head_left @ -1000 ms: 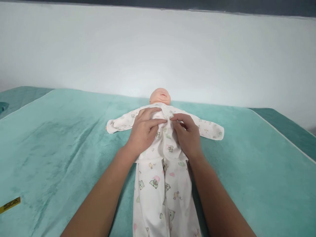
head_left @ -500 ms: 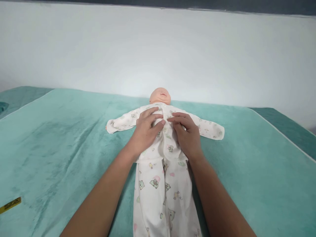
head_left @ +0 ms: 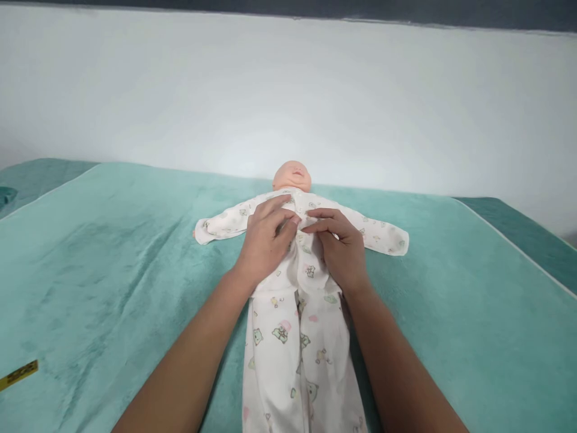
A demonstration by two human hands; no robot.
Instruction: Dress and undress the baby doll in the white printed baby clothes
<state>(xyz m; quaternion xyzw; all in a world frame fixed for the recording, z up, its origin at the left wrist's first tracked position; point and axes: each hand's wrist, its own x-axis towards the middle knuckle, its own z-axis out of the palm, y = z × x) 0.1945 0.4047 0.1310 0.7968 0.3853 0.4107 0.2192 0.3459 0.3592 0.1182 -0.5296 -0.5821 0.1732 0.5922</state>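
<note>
A baby doll point(head_left: 292, 175) lies on its back on a teal blanket point(head_left: 112, 252), arms spread, dressed in a white printed suit point(head_left: 297, 337). Both my hands rest on the doll's chest. My left hand point(head_left: 265, 240) pinches the suit's front edge near the collar with its fingers curled. My right hand point(head_left: 339, 248) pinches the matching edge from the other side, and the fingertips of the two hands meet at the middle of the chest. The fastening under my fingers is hidden.
A white wall rises behind the blanket's far edge. A small yellow tag point(head_left: 18, 374) lies on the blanket at the near left. A darker teal surface point(head_left: 532, 240) shows past the blanket's right edge.
Both hands have shifted slightly up the doll's chest toward the collar, and their fingertips have come closer together. The doll has not moved.
</note>
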